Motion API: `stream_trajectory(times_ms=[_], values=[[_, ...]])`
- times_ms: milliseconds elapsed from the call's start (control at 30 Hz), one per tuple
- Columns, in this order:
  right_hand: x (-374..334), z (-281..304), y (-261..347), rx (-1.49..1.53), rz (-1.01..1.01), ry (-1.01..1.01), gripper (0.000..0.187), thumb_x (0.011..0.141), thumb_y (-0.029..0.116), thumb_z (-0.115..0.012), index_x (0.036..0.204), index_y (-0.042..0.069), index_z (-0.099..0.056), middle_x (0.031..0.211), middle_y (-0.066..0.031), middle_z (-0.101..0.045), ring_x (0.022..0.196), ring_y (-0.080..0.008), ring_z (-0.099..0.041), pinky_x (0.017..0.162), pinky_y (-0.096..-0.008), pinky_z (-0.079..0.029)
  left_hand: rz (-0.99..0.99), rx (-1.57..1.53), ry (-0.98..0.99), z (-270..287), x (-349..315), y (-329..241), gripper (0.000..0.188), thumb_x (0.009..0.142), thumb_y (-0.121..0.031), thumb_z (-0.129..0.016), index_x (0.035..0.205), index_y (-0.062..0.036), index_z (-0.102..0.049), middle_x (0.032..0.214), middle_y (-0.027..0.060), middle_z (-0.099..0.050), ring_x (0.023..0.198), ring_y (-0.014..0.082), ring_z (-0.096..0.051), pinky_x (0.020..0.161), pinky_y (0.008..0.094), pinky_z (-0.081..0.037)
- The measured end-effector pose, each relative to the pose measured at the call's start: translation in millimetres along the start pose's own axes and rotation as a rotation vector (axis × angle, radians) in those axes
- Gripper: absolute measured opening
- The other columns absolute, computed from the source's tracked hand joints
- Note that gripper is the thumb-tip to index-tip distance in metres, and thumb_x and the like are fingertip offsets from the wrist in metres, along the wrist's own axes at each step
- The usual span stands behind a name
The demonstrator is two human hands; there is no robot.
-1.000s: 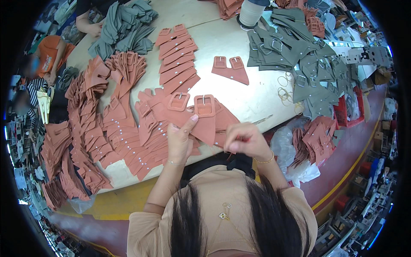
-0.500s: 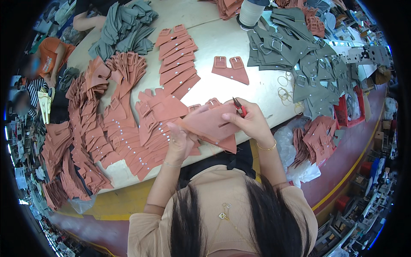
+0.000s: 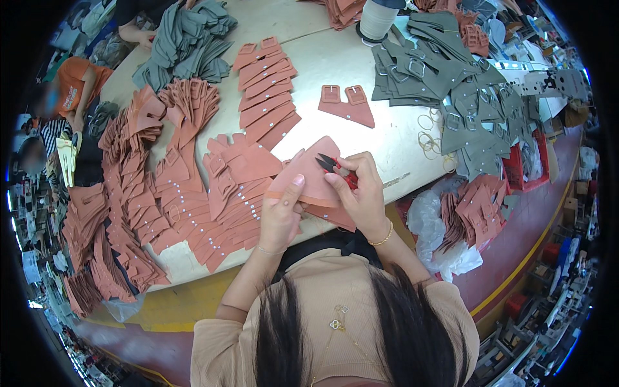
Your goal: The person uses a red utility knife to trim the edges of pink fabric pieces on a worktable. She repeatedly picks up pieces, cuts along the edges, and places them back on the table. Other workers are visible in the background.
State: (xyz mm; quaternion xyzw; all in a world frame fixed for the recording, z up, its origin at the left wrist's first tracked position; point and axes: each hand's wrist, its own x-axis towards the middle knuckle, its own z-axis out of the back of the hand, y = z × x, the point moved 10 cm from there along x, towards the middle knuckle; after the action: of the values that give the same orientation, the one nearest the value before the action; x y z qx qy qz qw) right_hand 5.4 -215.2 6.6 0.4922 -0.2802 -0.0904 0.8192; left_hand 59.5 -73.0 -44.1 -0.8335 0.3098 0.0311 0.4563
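Snips up against a terracotta piece held in both hands' reach

Head view: the left hand (image 3: pixel 278 216) is clamped on the terracotta piece (image 3: pixel 311 169), thumb on its face and fingers behind, holding it tilted up over the near edge of the counter (image 3: pixel 393 138). The right hand (image 3: pixel 360 193) is closed round the red-handled snips (image 3: pixel 336 169), whose dark blades lie over the piece's right side; whether they bite on anything cannot be told. Another terracotta flap (image 3: pixel 335 216) shows below. A buckled piece (image 3: pixel 348 115) lies apart, farther up the counter.

The step in hand looks like close snipping work on the piece; the next move seems to call for a steady left grip and blade tips kept clear of the face and the left thumb.

Against half a second ago, the left thumb has come onto the piece, where the left hand was looser at its edge; the piece stands more upright, its slot no longer shows, and the snips have swung in front of it
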Motion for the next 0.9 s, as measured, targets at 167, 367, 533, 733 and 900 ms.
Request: stream_trajectory(times_ms=[167,367,533,733,900], values=[[0,1,3,0.016,0.021,-0.045,0.028,0.084,0.013,-0.073,0.102,0.000,-0.056,0.091,-0.0146,-0.055,0.073,-0.0257,-0.059,0.063,-0.0339,-0.050,0.005,0.002,0.022,-1,-1,3,0.036,0.098,-0.017,-0.056,0.127,0.0039,-0.052,0.114,0.0103,-0.063,0.102,0.0168,-0.064,0.084,0.0302,-0.055],[1,3,7,-0.006,0.024,-0.047,0.025,0.084,0.012,-0.073,0.099,0.000,-0.058,0.089,-0.0131,-0.055,0.072,-0.0244,-0.060,0.062,-0.0331,-0.050,0.008,-0.017,0.067,-1,-1,6,0.035,0.098,-0.012,-0.054,0.129,0.0045,-0.048,0.122,0.0139,-0.059,0.111,0.0225,-0.061,0.096,0.0377,-0.052],[3,4,5,0.012,0.016,-0.051,0.022,0.083,0.010,-0.074,0.097,-0.001,-0.060,0.088,-0.0117,-0.056,0.072,-0.0221,-0.060,0.062,-0.0313,-0.049,-0.016,-0.003,0.082,-2,-1,3,0.035,0.098,-0.013,-0.054,0.128,0.0039,-0.049,0.123,0.0137,-0.059,0.111,0.0223,-0.061,0.096,0.0374,-0.051],[3,4,-9,0.107,-0.061,-0.047,0.022,0.083,0.007,-0.074,0.099,-0.001,-0.060,0.088,-0.0098,-0.056,0.072,-0.0163,-0.058,0.062,-0.0269,-0.047,0.038,-0.055,0.052,1,4,9,0.039,0.099,-0.016,-0.055,0.131,0.0031,-0.048,0.125,0.0116,-0.058,0.115,0.0199,-0.058,0.099,0.0348,-0.048],[-1,22,-33,0.290,-0.150,-0.165,0.022,0.084,0.009,-0.074,0.099,-0.001,-0.060,0.087,-0.0078,-0.055,0.071,-0.0137,-0.053,0.063,-0.0256,-0.045,0.121,-0.455,0.051,4,16,11,0.050,0.101,-0.031,-0.049,0.138,0.0010,-0.040,0.139,0.0164,-0.048,0.132,0.0294,-0.044,0.112,0.0460,-0.034]])
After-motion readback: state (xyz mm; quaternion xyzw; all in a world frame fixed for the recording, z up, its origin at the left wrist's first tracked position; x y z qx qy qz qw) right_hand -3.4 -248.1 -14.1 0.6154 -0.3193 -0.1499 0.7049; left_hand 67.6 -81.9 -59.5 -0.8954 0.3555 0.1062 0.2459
